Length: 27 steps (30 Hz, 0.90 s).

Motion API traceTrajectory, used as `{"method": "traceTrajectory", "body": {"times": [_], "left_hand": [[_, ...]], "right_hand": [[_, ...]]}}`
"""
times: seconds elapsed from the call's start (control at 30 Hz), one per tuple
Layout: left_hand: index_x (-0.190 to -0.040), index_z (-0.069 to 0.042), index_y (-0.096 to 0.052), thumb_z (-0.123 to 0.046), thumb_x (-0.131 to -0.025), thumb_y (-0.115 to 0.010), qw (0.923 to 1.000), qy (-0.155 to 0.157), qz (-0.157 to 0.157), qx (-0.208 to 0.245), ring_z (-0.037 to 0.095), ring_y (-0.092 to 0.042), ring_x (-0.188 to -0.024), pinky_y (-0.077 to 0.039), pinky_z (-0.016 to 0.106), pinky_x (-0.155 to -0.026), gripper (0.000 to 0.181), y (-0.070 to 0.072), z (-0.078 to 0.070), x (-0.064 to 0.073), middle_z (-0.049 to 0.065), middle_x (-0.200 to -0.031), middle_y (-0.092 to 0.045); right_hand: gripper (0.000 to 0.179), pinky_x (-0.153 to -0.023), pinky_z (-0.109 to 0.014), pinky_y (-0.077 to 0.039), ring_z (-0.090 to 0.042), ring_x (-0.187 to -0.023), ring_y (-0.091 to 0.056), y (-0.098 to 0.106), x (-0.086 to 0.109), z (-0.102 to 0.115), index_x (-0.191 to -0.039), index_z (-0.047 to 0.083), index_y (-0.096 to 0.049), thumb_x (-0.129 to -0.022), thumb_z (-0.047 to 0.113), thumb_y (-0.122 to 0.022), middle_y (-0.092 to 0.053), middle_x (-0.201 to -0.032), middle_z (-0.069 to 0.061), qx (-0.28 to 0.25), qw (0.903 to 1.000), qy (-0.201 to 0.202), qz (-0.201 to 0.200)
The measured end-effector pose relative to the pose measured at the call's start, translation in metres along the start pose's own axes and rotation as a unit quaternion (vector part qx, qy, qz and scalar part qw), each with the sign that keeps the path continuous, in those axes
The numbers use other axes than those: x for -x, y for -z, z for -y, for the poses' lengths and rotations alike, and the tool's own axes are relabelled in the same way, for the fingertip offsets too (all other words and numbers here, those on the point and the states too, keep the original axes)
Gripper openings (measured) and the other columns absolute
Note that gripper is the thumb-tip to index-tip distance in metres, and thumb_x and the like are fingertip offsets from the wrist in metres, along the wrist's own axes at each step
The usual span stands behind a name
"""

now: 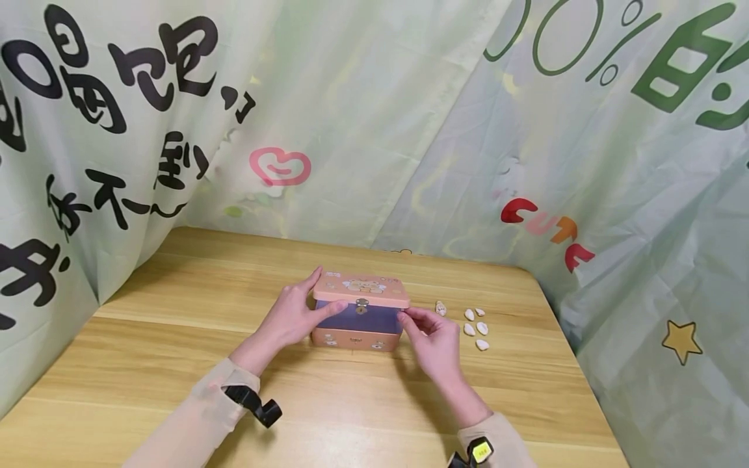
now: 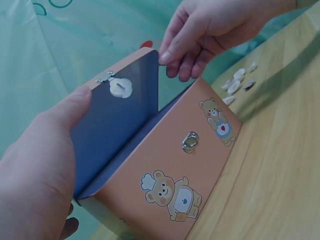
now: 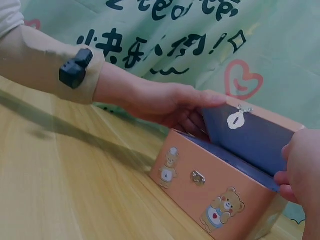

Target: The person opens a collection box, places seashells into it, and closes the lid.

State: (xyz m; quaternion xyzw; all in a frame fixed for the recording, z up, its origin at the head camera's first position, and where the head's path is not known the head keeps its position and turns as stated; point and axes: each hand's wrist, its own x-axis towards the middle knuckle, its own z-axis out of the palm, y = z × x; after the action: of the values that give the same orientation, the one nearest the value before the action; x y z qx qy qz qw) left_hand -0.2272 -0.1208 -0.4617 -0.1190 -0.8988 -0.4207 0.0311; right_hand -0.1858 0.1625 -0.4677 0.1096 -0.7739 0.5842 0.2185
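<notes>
Head view: the inside floor of the orange box [image 1: 355, 339] is out of sight from here, and both wrist views show only a narrow strip of dark blue under the lid [image 1: 361, 281]; cannot tell whether anything lies within. Left hand [image 1: 295, 315]: most fingers go behind the lid's left end, partly hidden, with the thumb over its front edge. In the right wrist view, the right hand [image 1: 435, 338] is cut off by the frame edge. Writing on the cloth [image 1: 351, 130] runs out of frame.

Counts: one box, two hands, two sleeves [image 1: 199, 416]. Six shells on the counter [image 1: 363, 403], right of the box: one patterned shell [image 1: 441, 308] nearest it, five pale shells [image 1: 482, 328] grouped beyond. Two bears [image 2: 172, 195] printed on the box front, one metal catch [image 2: 190, 142] between them.

Container: box stands on the counter, lid raised and tilted back, blue inner face showing, white plate [image 2: 120, 88] under its clasp. Left fingers clamped on the lid's left end; right thumb and forefinger pinched together at its right corner, remaining fingers curled.
</notes>
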Motion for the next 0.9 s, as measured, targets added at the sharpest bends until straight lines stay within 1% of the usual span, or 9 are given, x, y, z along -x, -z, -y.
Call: {"method": "traceTrajectory", "body": {"times": [0.13,0.33,0.4,0.47,0.5,0.57,0.6,0.73,0.9], "left_hand": [[-0.167,-0.008,-0.028,-0.083,-0.086,-0.064,1.0000,0.004,-0.002,0.005,0.011,-0.026,-0.038,-0.043,0.037,-0.053,0.116,0.001,-0.002,-0.001,-0.009,-0.051,-0.032],[-0.165,-0.005,-0.033,-0.084,-0.087,-0.061,0.9994,0.023,-0.019,0.016,0.014,-0.027,-0.041,-0.041,0.038,-0.048,0.115,0.000,-0.004,-0.002,-0.009,-0.050,-0.028],[-0.163,-0.002,-0.037,-0.083,-0.088,-0.061,0.9988,0.022,-0.038,0.023,0.018,-0.053,-0.050,-0.051,0.040,-0.056,0.113,0.000,-0.004,-0.003,0.000,-0.054,-0.047],[-0.160,0.000,-0.041,-0.080,-0.090,-0.062,0.9976,0.017,-0.056,0.038,0.030,-0.073,-0.079,-0.060,0.045,-0.077,0.108,-0.001,-0.004,-0.003,0.018,-0.084,-0.073],[-0.159,0.001,-0.043,-0.078,-0.091,-0.063,0.9967,0.014,-0.064,0.048,0.035,-0.075,-0.097,-0.060,0.048,-0.087,0.106,-0.001,-0.004,-0.003,0.025,-0.107,-0.075],[-0.156,0.001,-0.047,-0.075,-0.092,-0.065,0.9950,0.005,-0.076,0.065,0.042,-0.064,-0.123,-0.054,0.050,-0.101,0.101,-0.001,-0.004,-0.003,0.027,-0.145,-0.057],[-0.156,0.001,-0.048,-0.073,-0.093,-0.066,0.9942,0.002,-0.077,0.075,0.042,-0.063,-0.124,-0.052,0.050,-0.102,0.099,-0.001,-0.005,-0.003,0.023,-0.153,-0.048],[-0.156,0.000,-0.047,-0.070,-0.093,-0.069,0.9924,-0.001,-0.073,0.099,0.040,-0.062,-0.127,-0.051,0.047,-0.103,0.097,0.001,-0.005,-0.003,0.017,-0.157,-0.046],[-0.159,0.001,-0.042,-0.068,-0.091,-0.072,0.9923,0.002,-0.058,0.109,0.040,-0.058,-0.131,-0.049,0.046,-0.106,0.101,0.002,-0.005,-0.002,0.018,-0.160,-0.042]], "right_hand": [[0.016,-0.076,-0.022,-0.059,-0.033,-0.083,-0.076,0.001,-0.004,-0.002,-0.102,-0.005,-0.079,-0.087,-0.011,-0.081,-0.079,-0.094,-0.015,0.010,0.9999,-0.001,-0.014],[0.037,-0.096,-0.045,-0.057,-0.049,-0.108,-0.070,-0.001,-0.008,-0.002,-0.124,-0.012,-0.070,-0.087,-0.016,-0.078,-0.074,-0.118,-0.027,-0.008,0.9994,-0.035,0.006],[0.044,-0.102,-0.047,-0.054,-0.048,-0.116,-0.068,-0.001,-0.009,-0.002,-0.132,-0.010,-0.067,-0.089,-0.011,-0.079,-0.070,-0.129,-0.025,-0.005,0.9989,-0.041,0.023],[0.051,-0.105,-0.046,-0.051,-0.045,-0.122,-0.066,-0.001,-0.009,-0.002,-0.139,-0.006,-0.064,-0.091,-0.006,-0.080,-0.067,-0.137,-0.023,0.002,0.9985,-0.039,0.038],[0.053,-0.106,-0.045,-0.051,-0.043,-0.123,-0.065,-0.001,-0.009,-0.003,-0.141,-0.005,-0.063,-0.091,-0.003,-0.081,-0.065,-0.140,-0.021,0.007,0.9984,-0.036,0.044],[0.057,-0.107,-0.043,-0.050,-0.041,-0.126,-0.064,-0.001,-0.009,-0.004,-0.144,-0.002,-0.061,-0.092,0.000,-0.082,-0.062,-0.144,-0.019,0.013,0.9984,-0.025,0.050],[0.058,-0.107,-0.043,-0.049,-0.040,-0.127,-0.063,-0.001,-0.010,-0.004,-0.145,-0.002,-0.060,-0.092,0.001,-0.082,-0.061,-0.146,-0.018,0.014,0.9984,-0.020,0.051],[0.059,-0.108,-0.046,-0.047,-0.042,-0.131,-0.059,-0.003,-0.011,0.000,-0.147,-0.005,-0.056,-0.093,-0.001,-0.080,-0.055,-0.150,-0.019,0.026,0.9981,-0.004,0.056],[0.059,-0.109,-0.049,-0.044,-0.046,-0.132,-0.056,-0.004,-0.014,0.022,-0.146,-0.013,-0.052,-0.093,-0.006,-0.078,-0.051,-0.149,-0.027,0.042,0.9971,0.005,0.064]]}}
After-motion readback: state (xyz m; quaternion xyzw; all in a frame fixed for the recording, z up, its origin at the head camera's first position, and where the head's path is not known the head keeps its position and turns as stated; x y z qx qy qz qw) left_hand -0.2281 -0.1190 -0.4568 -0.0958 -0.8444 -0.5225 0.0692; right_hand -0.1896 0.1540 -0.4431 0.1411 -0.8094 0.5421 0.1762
